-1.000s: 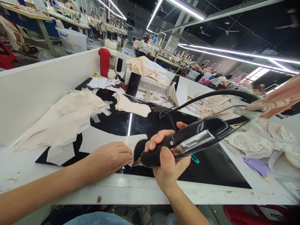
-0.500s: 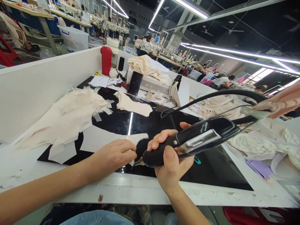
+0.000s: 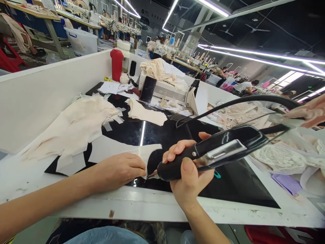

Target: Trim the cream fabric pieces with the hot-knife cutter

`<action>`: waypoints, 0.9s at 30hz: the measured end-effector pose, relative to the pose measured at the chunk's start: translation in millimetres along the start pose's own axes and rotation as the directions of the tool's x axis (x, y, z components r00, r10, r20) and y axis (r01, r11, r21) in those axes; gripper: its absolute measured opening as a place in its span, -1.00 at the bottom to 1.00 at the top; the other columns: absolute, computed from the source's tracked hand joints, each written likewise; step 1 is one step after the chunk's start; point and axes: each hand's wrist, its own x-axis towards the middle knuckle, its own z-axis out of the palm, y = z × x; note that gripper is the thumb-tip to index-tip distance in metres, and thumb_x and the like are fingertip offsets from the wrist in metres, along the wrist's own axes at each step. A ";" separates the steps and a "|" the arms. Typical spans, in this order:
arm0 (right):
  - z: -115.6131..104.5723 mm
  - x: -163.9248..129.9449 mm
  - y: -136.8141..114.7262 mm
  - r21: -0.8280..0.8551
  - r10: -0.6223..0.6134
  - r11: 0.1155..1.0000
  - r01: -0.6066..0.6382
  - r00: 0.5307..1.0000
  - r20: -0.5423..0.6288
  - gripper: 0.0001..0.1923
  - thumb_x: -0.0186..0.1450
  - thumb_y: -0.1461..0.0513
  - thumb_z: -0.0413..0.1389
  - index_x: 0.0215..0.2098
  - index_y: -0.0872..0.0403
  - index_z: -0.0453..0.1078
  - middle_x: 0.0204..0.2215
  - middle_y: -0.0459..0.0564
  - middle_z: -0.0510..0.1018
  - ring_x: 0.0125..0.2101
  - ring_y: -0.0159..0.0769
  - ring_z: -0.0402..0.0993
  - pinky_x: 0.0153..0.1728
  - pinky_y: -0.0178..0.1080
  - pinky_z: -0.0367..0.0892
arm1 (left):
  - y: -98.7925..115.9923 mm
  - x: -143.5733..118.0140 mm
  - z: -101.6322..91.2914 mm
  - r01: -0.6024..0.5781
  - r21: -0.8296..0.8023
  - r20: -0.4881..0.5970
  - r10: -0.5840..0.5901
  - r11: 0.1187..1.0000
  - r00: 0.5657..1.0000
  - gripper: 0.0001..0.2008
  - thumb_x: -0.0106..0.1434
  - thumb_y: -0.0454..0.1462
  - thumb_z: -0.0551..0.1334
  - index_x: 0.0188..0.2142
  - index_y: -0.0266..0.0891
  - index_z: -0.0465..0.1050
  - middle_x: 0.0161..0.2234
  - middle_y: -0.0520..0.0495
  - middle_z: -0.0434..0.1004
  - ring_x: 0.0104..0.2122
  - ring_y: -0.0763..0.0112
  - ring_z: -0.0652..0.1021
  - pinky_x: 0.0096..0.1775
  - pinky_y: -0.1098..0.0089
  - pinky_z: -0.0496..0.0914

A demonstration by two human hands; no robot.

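My right hand (image 3: pixel 189 179) is wrapped around a corded black hand tool (image 3: pixel 215 150) with a silver plate on its side; its exact kind I cannot make out. A thin tip at the tool's lower left end reaches the edge of a cream-white cut fabric piece (image 3: pixel 111 149), which lies flat on a glossy black board (image 3: pixel 248 183). With fingers pressed together, my left hand (image 3: pixel 127 171) pinches this piece at its right end, close to the tip. The fingertips partly hide the fabric edge.
A heap of cream fabric pieces (image 3: pixel 73 122) lies left, with another cut piece (image 3: pixel 147 113) behind. At the back are a phone (image 3: pixel 148 89), a red tumbler (image 3: pixel 116 65) and stacked fabric (image 3: pixel 157 69). The tool's black cable (image 3: pixel 228 101) arches right, over lace pieces (image 3: pixel 280 157).
The view has shifted slightly, so things appear a little further right. My left fingers have shifted a little along the fabric edge; the right hand keeps its hold on the tool.
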 end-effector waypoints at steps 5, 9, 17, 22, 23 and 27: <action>0.4 0.6 -0.3 0.031 -0.011 0.999 0.010 1.000 0.008 -0.51 0.34 0.15 0.26 0.16 -0.13 0.21 -0.33 -0.19 0.43 -0.50 -0.42 0.46 -0.49 -0.27 0.49 | 0.7 -2.7 -1.6 0.012 -0.023 0.010 -0.011 1.000 1.000 -0.71 0.47 -0.48 0.08 0.00 -0.24 0.53 -0.08 -0.14 0.62 -0.07 0.26 0.56 0.03 0.27 0.42; 1.7 0.8 0.0 -0.002 -0.001 1.000 0.001 1.000 -0.014 -0.51 0.33 0.13 0.26 0.15 -0.13 0.20 -0.35 -0.20 0.42 -0.52 -0.42 0.46 -0.50 -0.26 0.50 | 0.6 -2.8 -0.7 0.001 -0.010 -0.008 -0.001 1.000 1.000 -0.70 0.43 -0.51 0.11 -0.02 -0.24 0.54 -0.10 -0.14 0.63 -0.10 0.26 0.58 0.01 0.27 0.43; 3.4 0.7 -0.1 0.017 0.010 1.000 -0.009 1.000 -0.017 -0.51 0.32 0.16 0.27 0.15 -0.13 0.21 -0.34 -0.20 0.44 -0.51 -0.42 0.48 -0.48 -0.26 0.50 | 0.4 -1.9 0.0 -0.031 0.006 -0.010 0.032 0.999 0.999 -0.71 0.43 -0.52 0.12 -0.04 -0.25 0.54 -0.10 -0.11 0.65 -0.08 0.28 0.59 0.05 0.28 0.43; 3.4 2.8 -1.8 -0.015 0.020 1.000 -0.021 0.999 -0.040 -0.50 0.31 0.13 0.27 0.14 -0.14 0.22 -0.36 -0.20 0.42 -0.51 -0.41 0.44 -0.50 -0.26 0.46 | 1.3 -1.5 0.1 -0.025 -0.001 -0.031 0.024 1.000 0.999 -0.68 0.40 -0.54 0.12 -0.05 -0.23 0.55 -0.10 -0.11 0.66 -0.08 0.30 0.60 0.06 0.28 0.45; 3.8 3.4 -2.4 -0.018 0.017 1.000 -0.018 0.999 -0.048 -0.50 0.30 0.13 0.27 0.14 -0.14 0.22 -0.36 -0.20 0.42 -0.51 -0.41 0.43 -0.50 -0.26 0.45 | 1.1 -1.7 0.4 -0.026 -0.004 -0.036 0.026 1.000 0.999 -0.68 0.40 -0.54 0.12 -0.05 -0.23 0.55 -0.10 -0.11 0.66 -0.08 0.30 0.60 0.06 0.28 0.45; 5.6 4.2 -3.5 -0.026 0.010 1.000 -0.012 0.999 -0.053 -0.51 0.30 0.13 0.28 0.13 -0.14 0.23 -0.36 -0.20 0.41 -0.51 -0.41 0.41 -0.51 -0.27 0.42 | -0.2 -2.9 2.1 -0.024 -0.003 -0.029 0.024 1.000 0.999 -0.69 0.42 -0.53 0.11 -0.04 -0.24 0.55 -0.09 -0.12 0.66 -0.08 0.29 0.59 0.05 0.27 0.45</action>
